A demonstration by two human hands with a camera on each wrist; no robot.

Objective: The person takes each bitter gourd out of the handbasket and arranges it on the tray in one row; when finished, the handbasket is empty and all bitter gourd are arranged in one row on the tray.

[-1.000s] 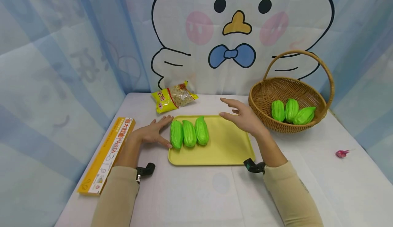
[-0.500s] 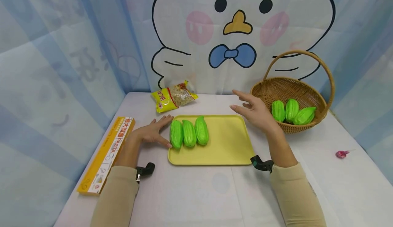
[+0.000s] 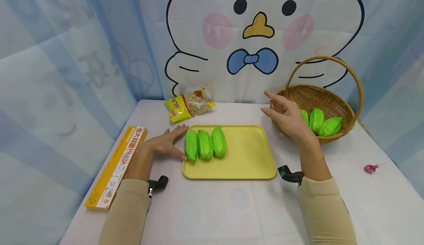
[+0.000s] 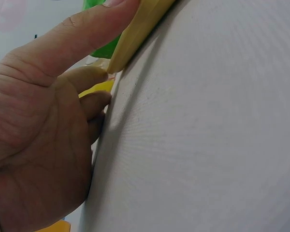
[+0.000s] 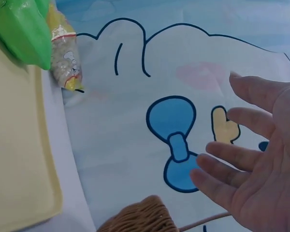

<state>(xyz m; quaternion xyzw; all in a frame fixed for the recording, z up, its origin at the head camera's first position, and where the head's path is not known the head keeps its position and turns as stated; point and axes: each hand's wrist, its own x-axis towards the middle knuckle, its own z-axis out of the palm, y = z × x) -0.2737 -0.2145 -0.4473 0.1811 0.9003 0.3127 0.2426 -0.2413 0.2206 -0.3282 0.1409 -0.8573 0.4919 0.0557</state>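
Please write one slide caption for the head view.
Left grip touching a tray of three green fruits, right grip near a basket holding more.

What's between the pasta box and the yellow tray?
In the head view, the left hand and its wrist camera show between the pasta box and yellow tray.

On my feed, a pale blue-and-white fabric curtain (image 3: 225,81) closes the back, printed with a white cartoon figure (image 3: 218,2) wearing a blue bow tie (image 3: 251,59). I see pale blue patterned side hangings (image 3: 49,90) flanking the flat white surface (image 3: 218,215).
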